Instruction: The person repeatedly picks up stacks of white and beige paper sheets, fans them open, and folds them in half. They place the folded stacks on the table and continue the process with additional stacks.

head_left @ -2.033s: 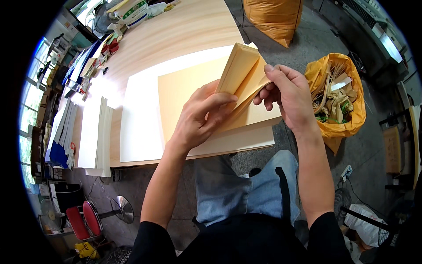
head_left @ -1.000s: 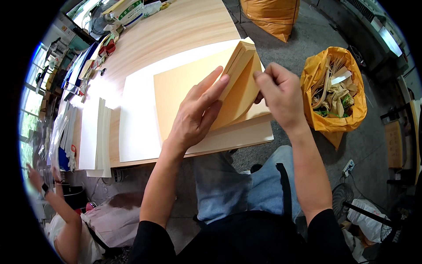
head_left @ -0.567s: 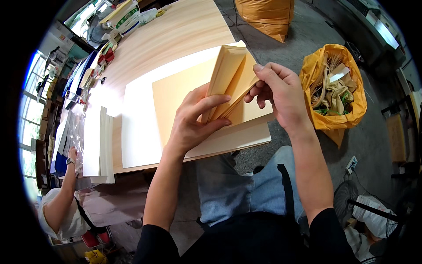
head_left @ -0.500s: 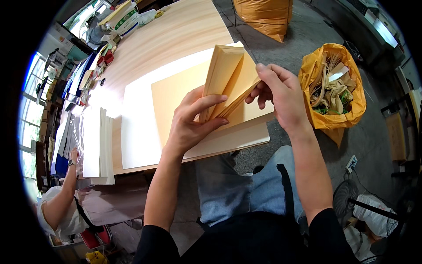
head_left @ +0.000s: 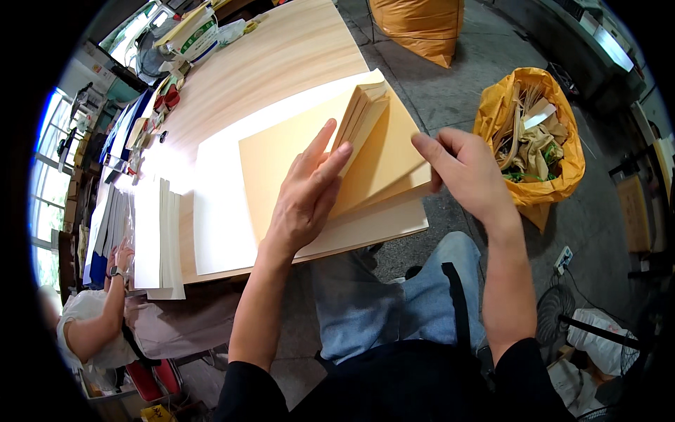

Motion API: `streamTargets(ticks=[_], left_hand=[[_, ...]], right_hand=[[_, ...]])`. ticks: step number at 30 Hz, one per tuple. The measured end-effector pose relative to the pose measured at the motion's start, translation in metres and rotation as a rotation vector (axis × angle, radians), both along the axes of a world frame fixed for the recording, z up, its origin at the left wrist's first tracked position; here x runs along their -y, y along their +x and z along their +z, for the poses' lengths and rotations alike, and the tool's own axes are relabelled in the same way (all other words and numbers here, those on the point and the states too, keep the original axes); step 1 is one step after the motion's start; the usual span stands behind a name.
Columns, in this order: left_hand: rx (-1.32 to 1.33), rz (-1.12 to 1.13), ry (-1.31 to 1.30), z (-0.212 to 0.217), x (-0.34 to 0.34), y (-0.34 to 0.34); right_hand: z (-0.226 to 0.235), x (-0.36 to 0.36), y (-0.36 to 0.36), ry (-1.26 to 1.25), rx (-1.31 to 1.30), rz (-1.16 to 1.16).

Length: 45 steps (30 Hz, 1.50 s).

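A stack of tan paper sheets [head_left: 281,151] lies on a large white sheet [head_left: 218,190] on the light wooden table [head_left: 281,63]. The right part of the stack is folded over into a thick bundle [head_left: 380,151] that slopes down toward the table edge. My left hand [head_left: 306,197] lies flat on the stack, fingers spread, fingertips against the fold. My right hand [head_left: 464,172] is at the bundle's right edge, forefinger on top and thumb at its lower corner, pinching it lightly.
An orange bag [head_left: 534,133] full of paper scraps stands on the floor to the right, another orange bag [head_left: 418,24] farther back. White sheet stacks [head_left: 151,239] sit at the table's left end. A seated person [head_left: 98,316] is at lower left.
The folded bundle, held up steeply before, has come down lower toward the stack. My left hand has flattened out on the paper, and my right hand has slid to the bundle's right edge.
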<state>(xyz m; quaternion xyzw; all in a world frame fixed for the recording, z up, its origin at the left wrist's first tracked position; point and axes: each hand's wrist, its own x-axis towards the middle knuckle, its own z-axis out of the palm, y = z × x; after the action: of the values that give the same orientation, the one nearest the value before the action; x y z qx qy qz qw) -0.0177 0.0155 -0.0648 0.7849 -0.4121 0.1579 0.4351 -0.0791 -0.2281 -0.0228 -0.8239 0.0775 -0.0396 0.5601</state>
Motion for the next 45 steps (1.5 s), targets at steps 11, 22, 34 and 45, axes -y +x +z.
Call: streamTargets(ticks=[11,22,34,45], left_hand=[[-0.009,-0.046,0.14,0.009,-0.003,0.005],[-0.138,-0.037,0.06,0.007,-0.003,0.004],[-0.157,-0.046,0.036,0.005,-0.004,0.006],[0.07,-0.02,0.12,0.002,0.003,0.003]], right_hand=[[-0.017,-0.042,0.02,0.036,0.344,-0.093],[-0.012,-0.033,0.022,0.666,0.157,0.034],[-0.012,-0.023,0.018,0.497,0.183,0.101],[-0.033,-0.035,0.022,-0.096,0.519,-0.116]])
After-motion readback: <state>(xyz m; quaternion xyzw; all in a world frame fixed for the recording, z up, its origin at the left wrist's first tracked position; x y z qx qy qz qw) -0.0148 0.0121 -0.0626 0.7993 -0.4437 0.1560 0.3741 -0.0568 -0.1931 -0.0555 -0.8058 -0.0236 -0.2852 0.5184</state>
